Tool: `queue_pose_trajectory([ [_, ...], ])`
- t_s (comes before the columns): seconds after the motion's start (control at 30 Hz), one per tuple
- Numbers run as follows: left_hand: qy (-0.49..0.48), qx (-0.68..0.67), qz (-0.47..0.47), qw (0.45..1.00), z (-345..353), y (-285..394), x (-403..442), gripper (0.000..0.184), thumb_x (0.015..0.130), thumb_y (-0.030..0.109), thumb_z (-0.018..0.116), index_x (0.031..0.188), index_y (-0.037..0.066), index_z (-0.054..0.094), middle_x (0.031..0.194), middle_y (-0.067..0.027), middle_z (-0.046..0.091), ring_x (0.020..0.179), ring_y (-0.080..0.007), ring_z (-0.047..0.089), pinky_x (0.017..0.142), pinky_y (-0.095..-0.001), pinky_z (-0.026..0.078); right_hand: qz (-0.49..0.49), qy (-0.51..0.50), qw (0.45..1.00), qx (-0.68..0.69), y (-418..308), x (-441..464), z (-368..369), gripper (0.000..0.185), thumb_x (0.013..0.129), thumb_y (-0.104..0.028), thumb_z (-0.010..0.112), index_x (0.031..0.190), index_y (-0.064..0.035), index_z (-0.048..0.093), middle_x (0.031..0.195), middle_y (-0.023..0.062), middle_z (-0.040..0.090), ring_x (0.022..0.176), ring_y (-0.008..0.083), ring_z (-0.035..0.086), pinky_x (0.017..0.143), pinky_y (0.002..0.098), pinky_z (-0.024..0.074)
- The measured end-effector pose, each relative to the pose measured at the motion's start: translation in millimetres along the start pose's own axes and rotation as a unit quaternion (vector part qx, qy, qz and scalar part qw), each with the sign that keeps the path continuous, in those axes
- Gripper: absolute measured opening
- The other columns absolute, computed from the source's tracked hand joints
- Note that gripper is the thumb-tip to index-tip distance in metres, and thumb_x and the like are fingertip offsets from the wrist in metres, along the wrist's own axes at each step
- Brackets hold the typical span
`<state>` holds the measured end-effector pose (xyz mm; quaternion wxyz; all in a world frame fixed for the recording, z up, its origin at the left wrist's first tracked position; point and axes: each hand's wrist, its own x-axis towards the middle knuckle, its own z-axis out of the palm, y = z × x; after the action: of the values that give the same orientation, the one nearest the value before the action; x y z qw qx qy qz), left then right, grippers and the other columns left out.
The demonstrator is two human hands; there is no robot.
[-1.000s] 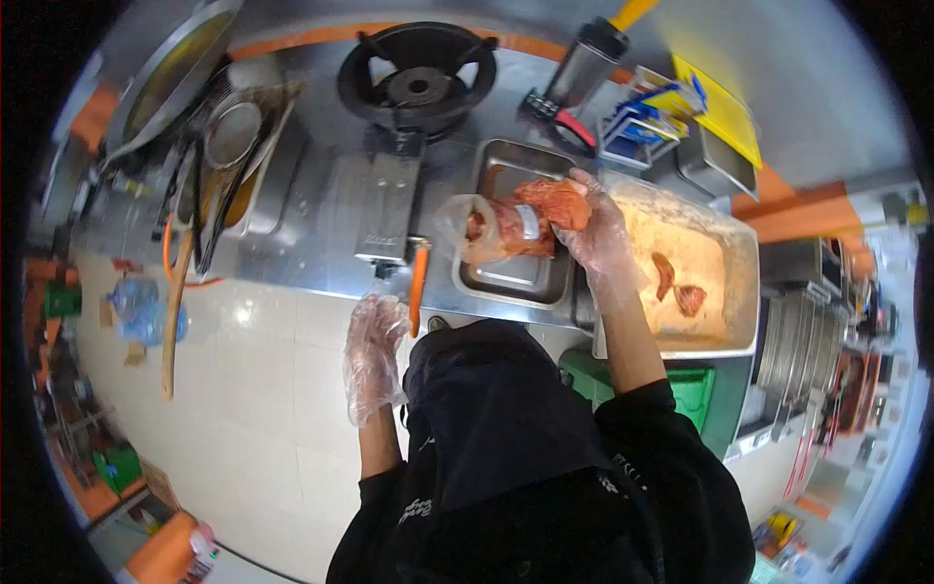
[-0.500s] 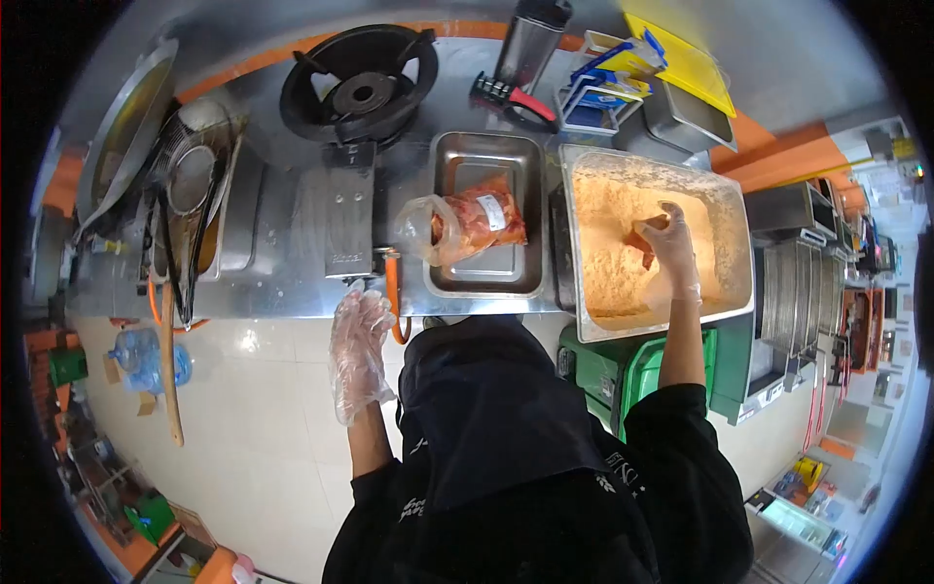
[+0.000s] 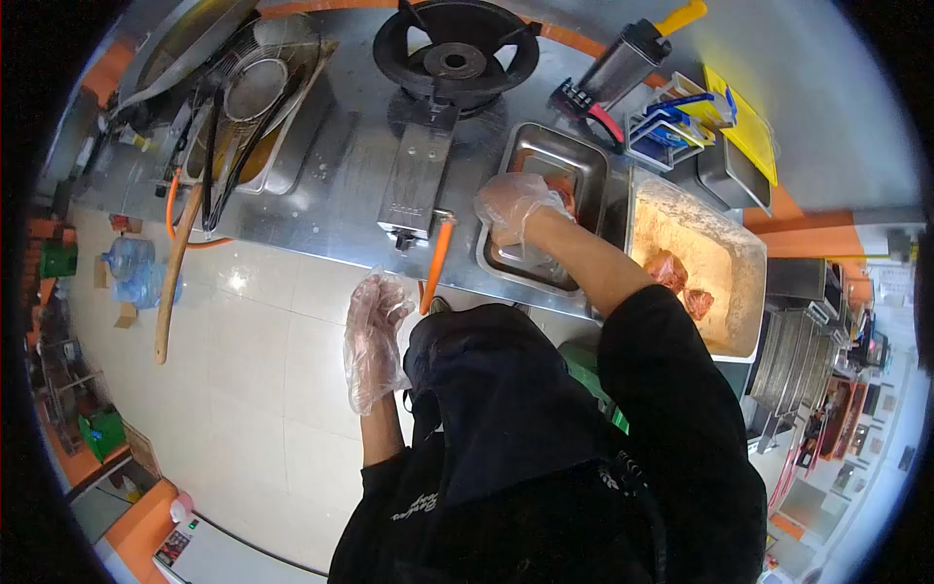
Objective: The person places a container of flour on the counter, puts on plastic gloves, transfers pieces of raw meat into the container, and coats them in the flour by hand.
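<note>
Holding meat (image 3: 666, 271) — pan (image 3: 601, 180) and tub (image 3: 745, 277)

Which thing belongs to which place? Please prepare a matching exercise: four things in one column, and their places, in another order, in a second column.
Things
1. Left hand
2. Burner
3. Right hand
4. Two separate meat pieces

Places
A. Over the steel tray
B. In the powder tub
C. In front of the counter, above the floor
D. On the counter, beyond the tray

Right pairs: 1-C; 2-D; 3-A; 4-B
</note>
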<state>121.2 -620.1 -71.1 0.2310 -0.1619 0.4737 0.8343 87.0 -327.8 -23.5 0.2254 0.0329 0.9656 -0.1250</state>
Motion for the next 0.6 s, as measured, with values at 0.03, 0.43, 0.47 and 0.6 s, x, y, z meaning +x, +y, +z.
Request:
queue_pose_trajectory([
  [0.03, 0.015, 0.001, 0.011, 1.0, -7, 0, 0, 0.039, 0.093, 0.031, 0.055, 0.12, 0.003, 0.053, 0.099, -0.0075, 0.062, 0.089, -0.0182, 0.06, 0.076, -0.032, 0.05, 0.027, -0.016, 0.999, -0.032, -7, 2, -5, 0.032, 0.07, -0.022, 0.073, 0.093, -0.0013, 0.068, 0.101, 0.0167, 0.067, 0.094, 0.0328, 0.066, 0.08, 0.0384, 0.0534],
  [0.43, 0.06, -0.015, 0.029, 0.998, -33, 14, -3, 0.046, 0.092, 0.03, 0.056, 0.126, 0.0, 0.05, 0.101, -0.0083, 0.06, 0.093, -0.0187, 0.059, 0.075, -0.0296, 0.046, -0.1, -0.042, 0.971, -0.215, -12, -20, 17, 0.031, 0.074, -0.028, 0.067, 0.085, 0.0012, 0.069, 0.091, 0.0191, 0.068, 0.087, 0.0345, 0.067, 0.075, 0.0432, 0.0533],
  [0.47, 0.057, -0.015, 0.028, 0.998, -31, 14, -2, 0.045, 0.092, 0.03, 0.056, 0.125, 0.0, 0.049, 0.101, -0.0083, 0.06, 0.093, -0.0189, 0.059, 0.075, -0.0297, 0.046, -0.105, -0.026, 0.969, -0.222, -10, -19, 23, 0.031, 0.074, -0.027, 0.066, 0.084, 0.0016, 0.069, 0.09, 0.0192, 0.068, 0.087, 0.0344, 0.067, 0.074, 0.043, 0.0533],
  [0.6, 0.042, -0.013, 0.015, 0.999, -37, 4, 8, 0.044, 0.092, 0.03, 0.056, 0.125, 0.001, 0.05, 0.102, -0.0081, 0.06, 0.094, -0.019, 0.059, 0.076, -0.0303, 0.046, -0.077, 0.01, 0.971, -0.225, 2, -9, 31, 0.031, 0.075, -0.026, 0.065, 0.085, 0.0026, 0.069, 0.091, 0.0191, 0.068, 0.088, 0.0338, 0.067, 0.075, 0.0422, 0.0532],
])
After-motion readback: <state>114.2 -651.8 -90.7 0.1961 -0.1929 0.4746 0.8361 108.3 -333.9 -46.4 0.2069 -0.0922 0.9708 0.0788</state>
